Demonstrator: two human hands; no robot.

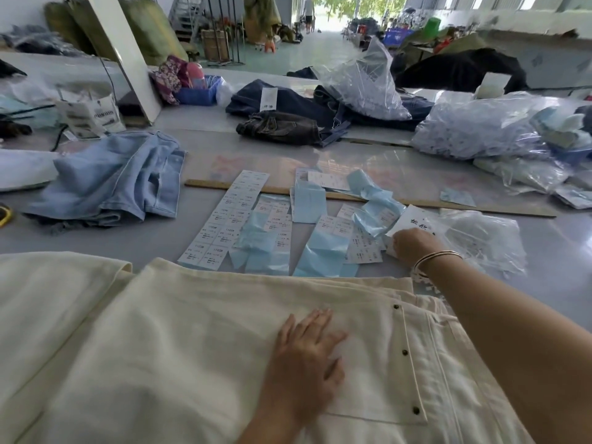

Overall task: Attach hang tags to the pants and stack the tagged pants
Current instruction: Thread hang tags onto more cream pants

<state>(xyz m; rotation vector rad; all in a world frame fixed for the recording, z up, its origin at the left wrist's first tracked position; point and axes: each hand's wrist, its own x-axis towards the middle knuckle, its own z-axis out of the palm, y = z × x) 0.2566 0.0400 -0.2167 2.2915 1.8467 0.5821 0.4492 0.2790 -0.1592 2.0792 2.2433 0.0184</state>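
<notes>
Step in hand, by judgement: fetching one tag for the cream cotton pants w/ dark rivets (pixel 224 341), spread flat just under left hand (pixel 304 357).

Doing it well: pinch a single white card, not a clump; match size to garment; keep cloth pinned meanwhile so it won't slide.

Left hand: palm down, fingers splayed wide, pressing fabric, holding nothing.

Right hand (pixel 413 245): arm stretched fwd past pants' far edge, silver bangles at wrist, fingers curled onto white printed hang tags (pixel 413 224). Firm grip or mere touch — cannot tell.

Left of right hand: pale blue label sheets (pixel 323 251). Beyond fingertips: long wooden ruler (pixel 464 208).
</notes>
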